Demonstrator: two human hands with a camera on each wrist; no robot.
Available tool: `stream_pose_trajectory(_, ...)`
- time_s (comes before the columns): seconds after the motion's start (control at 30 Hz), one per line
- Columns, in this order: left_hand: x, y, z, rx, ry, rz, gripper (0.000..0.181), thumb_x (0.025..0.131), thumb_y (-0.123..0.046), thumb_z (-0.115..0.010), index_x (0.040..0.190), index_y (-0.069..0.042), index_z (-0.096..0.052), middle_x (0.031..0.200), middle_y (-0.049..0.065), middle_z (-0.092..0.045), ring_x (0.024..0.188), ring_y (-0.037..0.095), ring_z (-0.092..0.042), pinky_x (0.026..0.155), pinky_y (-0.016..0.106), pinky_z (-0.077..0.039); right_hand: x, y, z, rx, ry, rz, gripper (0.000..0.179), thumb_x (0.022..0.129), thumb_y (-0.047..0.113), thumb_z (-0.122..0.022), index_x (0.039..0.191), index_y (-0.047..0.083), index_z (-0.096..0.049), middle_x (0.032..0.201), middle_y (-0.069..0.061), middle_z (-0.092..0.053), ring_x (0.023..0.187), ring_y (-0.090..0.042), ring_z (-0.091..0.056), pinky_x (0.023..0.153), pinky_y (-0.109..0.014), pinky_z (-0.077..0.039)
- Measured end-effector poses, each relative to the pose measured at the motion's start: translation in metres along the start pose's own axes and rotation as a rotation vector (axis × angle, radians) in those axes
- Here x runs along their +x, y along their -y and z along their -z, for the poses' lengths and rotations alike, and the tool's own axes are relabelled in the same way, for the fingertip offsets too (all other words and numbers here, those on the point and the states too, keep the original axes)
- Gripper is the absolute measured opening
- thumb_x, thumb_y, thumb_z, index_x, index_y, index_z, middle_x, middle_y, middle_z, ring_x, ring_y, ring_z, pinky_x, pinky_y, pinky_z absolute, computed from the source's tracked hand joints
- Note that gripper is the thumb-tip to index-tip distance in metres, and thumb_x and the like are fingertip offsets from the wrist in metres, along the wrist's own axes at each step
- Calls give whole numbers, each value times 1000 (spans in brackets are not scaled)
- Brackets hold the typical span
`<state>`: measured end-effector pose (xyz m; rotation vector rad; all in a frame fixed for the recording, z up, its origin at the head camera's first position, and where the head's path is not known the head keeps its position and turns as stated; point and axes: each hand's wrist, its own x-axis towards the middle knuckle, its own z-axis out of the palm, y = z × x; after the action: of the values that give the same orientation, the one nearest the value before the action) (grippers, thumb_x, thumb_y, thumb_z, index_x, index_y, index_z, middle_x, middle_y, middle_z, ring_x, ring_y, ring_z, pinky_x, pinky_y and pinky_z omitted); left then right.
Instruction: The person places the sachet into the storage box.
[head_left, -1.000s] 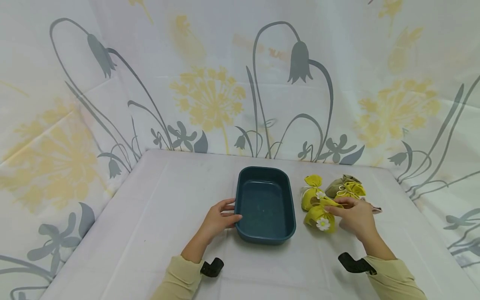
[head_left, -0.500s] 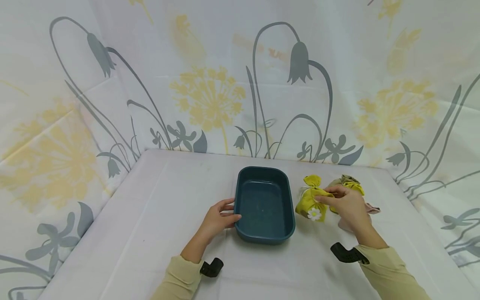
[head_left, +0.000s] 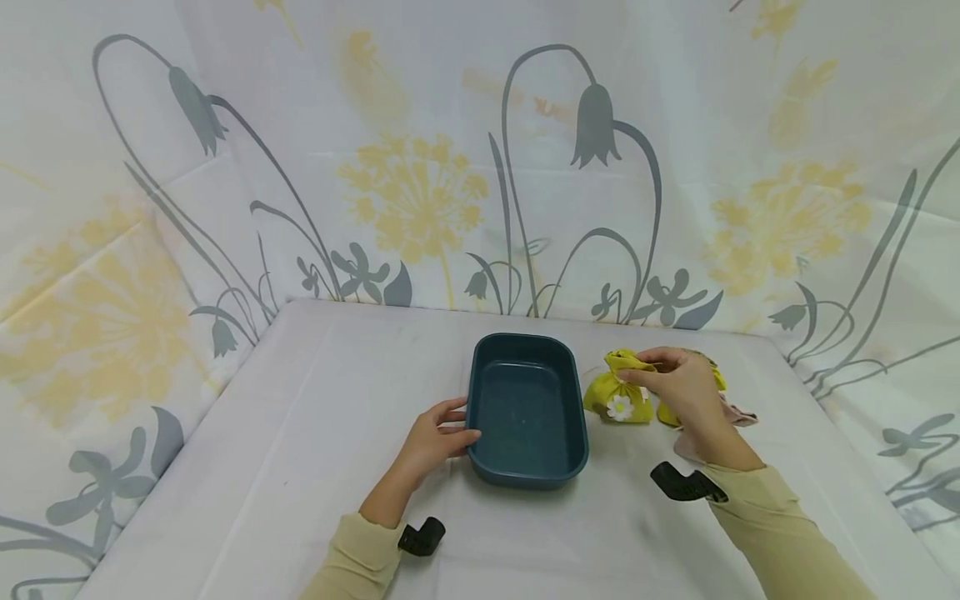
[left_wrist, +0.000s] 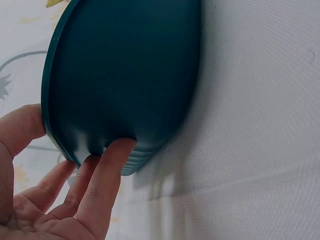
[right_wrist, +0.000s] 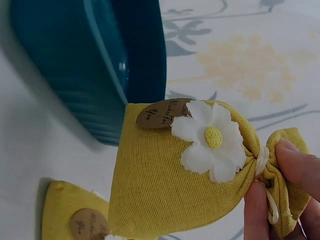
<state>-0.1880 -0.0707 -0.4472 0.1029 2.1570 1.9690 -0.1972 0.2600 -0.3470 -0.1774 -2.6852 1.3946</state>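
A deep teal plastic tub (head_left: 528,417) stands on the white-covered table. My left hand (head_left: 438,435) holds its left side, the thumb at the rim and the other fingers against the outer wall (left_wrist: 125,90). My right hand (head_left: 686,396) pinches the gathered neck of a small yellow drawstring sachet (right_wrist: 180,175). This sachet bears a white cloth flower (right_wrist: 210,142) and a brown tag, and hangs close to the tub's right side. Below it in the right wrist view lies another yellow sachet (right_wrist: 60,210).
Partly hidden behind my right hand are further sachets, with a pink one (head_left: 738,412) and an olive one (head_left: 708,358) just showing. A flower-printed cloth (head_left: 420,208) rises behind and beside the table.
My right hand has lifted the yellow sachet, moving left and away from me, closer to the tub. The left hand and the tub have stayed in place.
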Motion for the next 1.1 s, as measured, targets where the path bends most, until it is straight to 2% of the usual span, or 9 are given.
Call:
stream_pose_trajectory(0.1,0,0,0,-1,2,-1,61,81,-9,-72,135,-1,-45,122,22,-53,103,30,-59,73,36,-56,2,5,1,27,11,0,59,71,46,-78,107,2,-65,98,-6,-65,86,-18,-53,66,-24,-47)
stream_pose_trajectory(0.23,0,0,1,-1,6,-2,61,81,-9,-72,135,-1,-45,122,22,-52,104,31,-59,73,36,-56,3,9,-2,28,28,23,56,71,44,-78,106,2,-66,91,-1,-66,84,-18,-53,66,-26,-46)
stream_pose_trajectory(0.33,1,1,1,2,8,-5,61,81,-10,-72,135,-1,-45,122,22,-52,104,31,-59,73,36,-56,5,12,-6,33,37,35,55,72,43,-79,106,2,-66,92,-3,-66,86,-20,-51,71,-29,-43)
stream_pose_trajectory(0.5,0,0,1,4,9,-11,61,81,-9,-72,135,-1,-45,122,23,-52,103,31,-59,73,36,-56,10,17,-16,69,54,2,58,71,43,-79,108,1,-64,95,-6,-66,88,-22,-55,77,-32,-44)
stream_pose_trajectory(0.63,-1,-1,1,-5,12,-12,61,81,-9,-71,136,0,-44,123,24,-52,104,32,-59,73,36,-56,16,20,-24,102,63,15,53,72,38,-80,107,0,-64,95,-7,-66,85,-21,-59,72,-31,-48)
stream_pose_trajectory(0.8,0,-1,1,-6,16,-15,62,82,-9,-71,136,0,-43,124,25,-51,104,31,-59,73,36,-56,22,24,-36,134,66,36,49,72,33,-81,104,0,-65,94,-6,-66,84,-19,-57,68,-29,-47)
stream_pose_trajectory(1.1,0,-1,1,-5,15,-11,61,82,-9,-71,136,0,-44,123,24,-51,104,31,-59,74,36,-55,31,34,-56,192,88,21,46,72,28,-82,103,-1,-66,95,-7,-66,86,-20,-59,81,-33,-46)
